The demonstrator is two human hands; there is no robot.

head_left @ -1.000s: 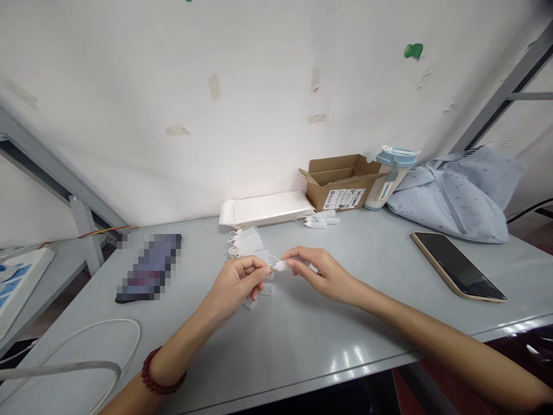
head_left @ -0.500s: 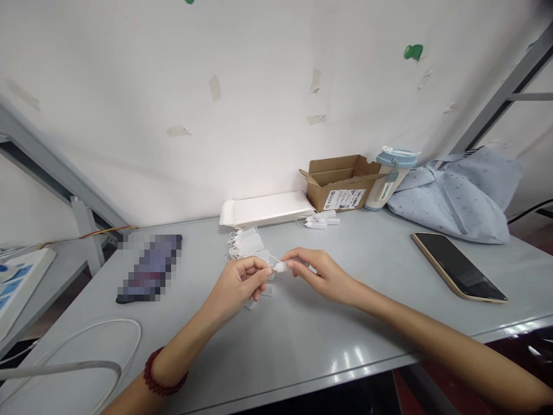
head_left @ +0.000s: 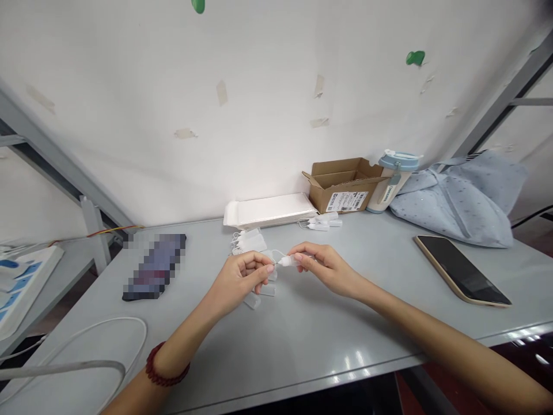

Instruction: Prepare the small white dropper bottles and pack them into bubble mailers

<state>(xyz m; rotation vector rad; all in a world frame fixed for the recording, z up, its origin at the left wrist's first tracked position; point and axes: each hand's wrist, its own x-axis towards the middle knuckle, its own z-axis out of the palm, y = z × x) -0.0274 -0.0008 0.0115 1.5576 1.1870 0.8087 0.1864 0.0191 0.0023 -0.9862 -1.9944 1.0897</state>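
Note:
My right hand (head_left: 322,262) is closed around a small translucent squeeze bottle (head_left: 287,261), tilted so its white neck and thin dark tip point left. A thin white strap arches above the neck. The fingers of my left hand (head_left: 246,278) are pinched together right at that tip; whatever they hold is hidden by the fingertips. Behind and under my left hand lies a pile of similar small bottles (head_left: 251,240), partly covered by the hand. Two loose bottles (head_left: 252,301) lie just in front of it. Several more bottles (head_left: 322,222) rest near the box.
At the back are a white padded package (head_left: 274,210), an open cardboard box (head_left: 341,193), a lidded cup (head_left: 391,184) and a pale blue cloth bag (head_left: 462,202). A phone (head_left: 464,270) lies right, a pixelated object (head_left: 155,266) left. A white cable (head_left: 140,331) loops at front left.
The bottle's neck and my left fingertips have drawn slightly apart, showing more of the thin tip. The whole view has shifted a little.

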